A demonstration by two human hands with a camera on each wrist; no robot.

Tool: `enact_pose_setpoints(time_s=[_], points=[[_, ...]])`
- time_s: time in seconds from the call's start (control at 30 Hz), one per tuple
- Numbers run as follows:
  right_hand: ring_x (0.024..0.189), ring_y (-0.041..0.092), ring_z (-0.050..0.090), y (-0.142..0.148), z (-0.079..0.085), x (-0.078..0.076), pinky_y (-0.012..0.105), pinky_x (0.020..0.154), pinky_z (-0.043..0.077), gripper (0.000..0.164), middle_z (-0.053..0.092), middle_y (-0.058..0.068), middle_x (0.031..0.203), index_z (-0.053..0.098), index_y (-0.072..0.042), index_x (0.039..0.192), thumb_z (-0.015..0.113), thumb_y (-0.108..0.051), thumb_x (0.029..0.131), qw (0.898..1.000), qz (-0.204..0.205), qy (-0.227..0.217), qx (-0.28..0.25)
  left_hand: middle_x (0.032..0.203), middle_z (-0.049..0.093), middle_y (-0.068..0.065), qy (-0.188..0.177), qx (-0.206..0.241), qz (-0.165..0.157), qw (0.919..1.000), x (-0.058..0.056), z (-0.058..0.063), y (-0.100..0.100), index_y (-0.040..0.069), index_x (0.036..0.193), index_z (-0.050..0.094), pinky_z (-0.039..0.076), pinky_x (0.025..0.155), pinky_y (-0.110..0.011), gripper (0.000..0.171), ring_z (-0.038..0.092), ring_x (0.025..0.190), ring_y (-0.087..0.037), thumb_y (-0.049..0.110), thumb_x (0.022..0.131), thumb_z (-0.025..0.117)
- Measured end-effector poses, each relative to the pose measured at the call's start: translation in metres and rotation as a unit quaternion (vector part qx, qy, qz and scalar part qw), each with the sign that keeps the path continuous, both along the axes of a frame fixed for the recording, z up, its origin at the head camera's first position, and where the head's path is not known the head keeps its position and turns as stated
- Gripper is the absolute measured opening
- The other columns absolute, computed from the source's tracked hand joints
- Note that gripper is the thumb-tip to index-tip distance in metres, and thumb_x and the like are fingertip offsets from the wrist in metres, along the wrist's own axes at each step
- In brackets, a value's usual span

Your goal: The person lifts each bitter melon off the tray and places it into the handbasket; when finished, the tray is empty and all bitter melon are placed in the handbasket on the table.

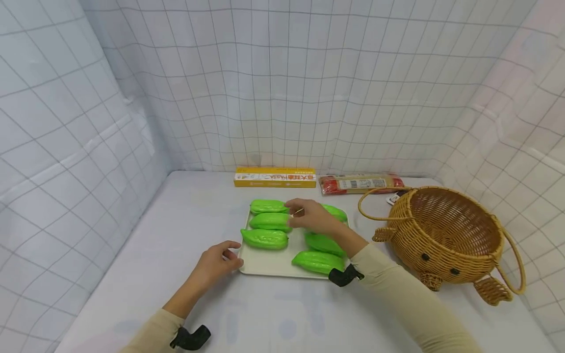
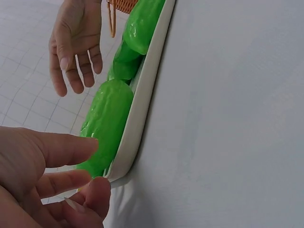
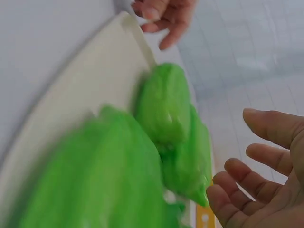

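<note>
A white tray (image 1: 269,262) carries several bright green bitter gourds, three of them stacked in a row along its left side, the nearest of those being a bitter gourd (image 1: 265,239). More lie on the right, with one bitter gourd (image 1: 319,262) at the front. My right hand (image 1: 312,215) hovers above the tray's middle, fingers loosely bent and apart, holding nothing; its forearm hides part of the right-hand gourds. Beside the tray's front left corner is my left hand (image 1: 216,264), its relaxed fingertips right by the rim and nothing in its grasp.
A wicker basket (image 1: 446,230) with loop handles and an animal face stands at the right. Behind the tray lie a yellow and white pasta box (image 1: 275,177) and a red and clear packet (image 1: 359,183). Gridded white curtains (image 1: 282,88) enclose the table.
</note>
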State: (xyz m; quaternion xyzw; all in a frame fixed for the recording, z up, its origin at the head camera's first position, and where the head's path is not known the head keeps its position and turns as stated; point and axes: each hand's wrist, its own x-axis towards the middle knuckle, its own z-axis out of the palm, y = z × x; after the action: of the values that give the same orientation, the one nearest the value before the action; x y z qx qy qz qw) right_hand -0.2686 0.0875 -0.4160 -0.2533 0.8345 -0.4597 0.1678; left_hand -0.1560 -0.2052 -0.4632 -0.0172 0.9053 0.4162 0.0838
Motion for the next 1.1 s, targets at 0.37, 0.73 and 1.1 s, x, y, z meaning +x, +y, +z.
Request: enact_pose_setpoints(time_s=[0.37, 0.73, 1.1], points=[[0.107, 0.021, 0.058, -0.046, -0.021, 0.025, 0.039, 0.094, 0.048, 0.053, 0.065, 0.010, 0.120, 0.065, -0.006, 0.135, 0.082, -0.017, 0.086, 0.984, 0.023, 0.100, 0.144, 0.089, 0.064, -0.002, 0.010, -0.013, -0.007, 0.9998, 0.004, -0.006, 0.003, 0.003, 0.130, 0.066, 0.045, 0.065, -0.032, 0.046, 0.055, 0.076, -0.017, 0.007, 0.086, 0.078], [0.105, 0.022, 0.056, -0.056, -0.024, 0.036, 0.035, 0.091, 0.048, 0.050, 0.061, 0.008, 0.119, 0.068, -0.011, 0.133, 0.083, -0.021, 0.086, 0.966, 0.015, 0.142, 0.214, 0.087, 0.065, 0.000, 0.024, -0.023, -0.001, 0.9995, 0.006, -0.010, 0.000, 0.005, 0.132, 0.068, 0.045, 0.067, -0.032, 0.047, 0.057, 0.079, -0.016, 0.009, 0.086, 0.079], [0.096, 0.014, 0.054, -0.056, -0.021, 0.035, 0.030, 0.084, 0.048, 0.047, 0.061, 0.003, 0.114, 0.069, -0.012, 0.131, 0.080, -0.024, 0.087, 0.960, 0.039, 0.156, 0.229, 0.084, 0.065, 0.000, 0.032, -0.023, 0.001, 0.9992, 0.005, -0.011, 0.002, 0.003, 0.129, 0.069, 0.046, 0.066, -0.032, 0.046, 0.058, 0.078, -0.016, 0.006, 0.084, 0.080]])
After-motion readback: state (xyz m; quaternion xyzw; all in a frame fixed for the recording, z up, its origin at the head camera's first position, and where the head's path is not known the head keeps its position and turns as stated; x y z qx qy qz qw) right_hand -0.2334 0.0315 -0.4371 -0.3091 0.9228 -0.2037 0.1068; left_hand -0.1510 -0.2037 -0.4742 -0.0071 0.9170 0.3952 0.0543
